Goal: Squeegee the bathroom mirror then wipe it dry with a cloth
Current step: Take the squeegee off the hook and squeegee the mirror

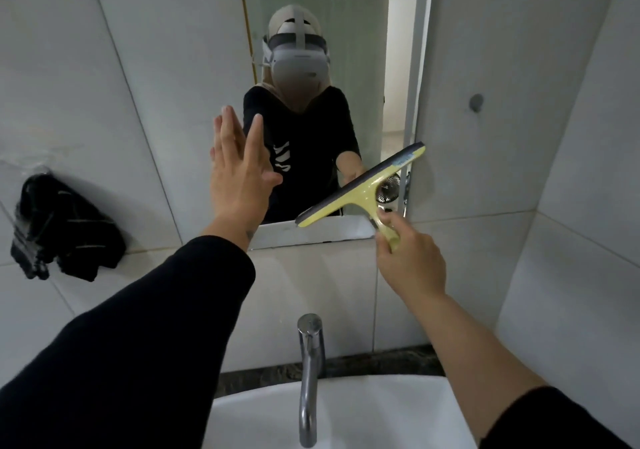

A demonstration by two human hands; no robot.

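Note:
The bathroom mirror (166,68) hangs on the white tiled wall ahead. My right hand (410,261) grips the handle of a yellow squeegee (360,189). Its dark rubber blade lies slanted against the mirror's lower right part, near the bottom edge. My left hand (239,175) is raised flat with the fingers spread, at or just in front of the glass left of the squeegee. A black cloth (64,230) hangs on the wall at the left, apart from both hands.
A chrome tap (310,379) and a white basin (346,414) stand directly below my arms. A round grey hook (476,102) sits on the tiles right of the mirror. A tiled corner wall closes in on the right.

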